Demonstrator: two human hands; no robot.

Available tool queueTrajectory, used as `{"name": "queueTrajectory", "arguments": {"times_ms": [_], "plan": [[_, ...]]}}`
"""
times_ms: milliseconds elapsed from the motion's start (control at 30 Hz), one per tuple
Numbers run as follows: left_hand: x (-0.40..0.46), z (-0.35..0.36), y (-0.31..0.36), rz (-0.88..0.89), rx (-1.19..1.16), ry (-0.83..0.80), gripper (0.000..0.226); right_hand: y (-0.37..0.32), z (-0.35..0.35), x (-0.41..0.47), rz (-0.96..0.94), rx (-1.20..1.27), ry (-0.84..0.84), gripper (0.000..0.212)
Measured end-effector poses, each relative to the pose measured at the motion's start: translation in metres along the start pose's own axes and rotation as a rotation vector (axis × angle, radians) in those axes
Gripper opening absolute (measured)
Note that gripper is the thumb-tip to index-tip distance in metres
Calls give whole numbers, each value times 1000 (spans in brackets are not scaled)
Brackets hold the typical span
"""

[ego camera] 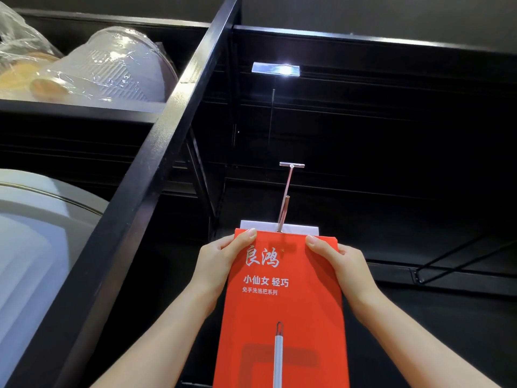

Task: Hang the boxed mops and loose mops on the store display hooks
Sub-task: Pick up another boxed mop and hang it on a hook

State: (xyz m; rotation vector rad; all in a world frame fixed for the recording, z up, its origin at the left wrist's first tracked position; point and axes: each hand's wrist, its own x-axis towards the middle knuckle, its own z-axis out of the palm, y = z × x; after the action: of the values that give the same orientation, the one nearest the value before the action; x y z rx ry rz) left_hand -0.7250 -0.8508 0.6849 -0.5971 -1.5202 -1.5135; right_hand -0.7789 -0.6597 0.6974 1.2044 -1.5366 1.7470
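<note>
A tall red mop box (282, 309) with white lettering and a printed mop picture stands upright at the bottom centre. My left hand (221, 259) grips its upper left corner, thumb on the front face. My right hand (335, 259) grips its upper right corner the same way. A white tab (299, 228) sticks up behind the box's top edge. A silver display hook (286, 194) with a flat crossbar end reaches down to that tab at the box's top middle; whether the hook passes through the tab cannot be made out.
A black shelf upright (156, 152) runs diagonally on the left. Plastic-wrapped white goods (112, 65) sit on the upper left shelf, and a large white lidded item (36, 228) below. A clear price tag holder (275, 69) hangs higher up. A black wire bracket (458, 261) juts out at right.
</note>
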Motion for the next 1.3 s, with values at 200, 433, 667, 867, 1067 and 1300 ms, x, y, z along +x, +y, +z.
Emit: {"name": "queueTrajectory", "arguments": {"times_ms": [200, 433, 667, 867, 1067, 1300], "plan": [[10, 1, -12, -29, -56, 13, 36, 16, 1, 10, 20, 16, 8, 39], [17, 1, -18, -44, -57, 28, 31, 24, 0, 15, -1, 13, 21, 38], [19, -2, -19, -56, -1, -4, 37, 29, -1, 17, -17, 19, 2, 35], [17, -1, -21, -50, 4, -8, 36, 32, 0, 18, -4, 39, -3, 45], [12, 1, -21, -32, 41, -1, 37, 35, 4, 15, -4, 69, 28, 57], [-7, 4, -31, 8, -108, -95, 37, 47, 3, 0, 124, 217, -53, 51]]}}
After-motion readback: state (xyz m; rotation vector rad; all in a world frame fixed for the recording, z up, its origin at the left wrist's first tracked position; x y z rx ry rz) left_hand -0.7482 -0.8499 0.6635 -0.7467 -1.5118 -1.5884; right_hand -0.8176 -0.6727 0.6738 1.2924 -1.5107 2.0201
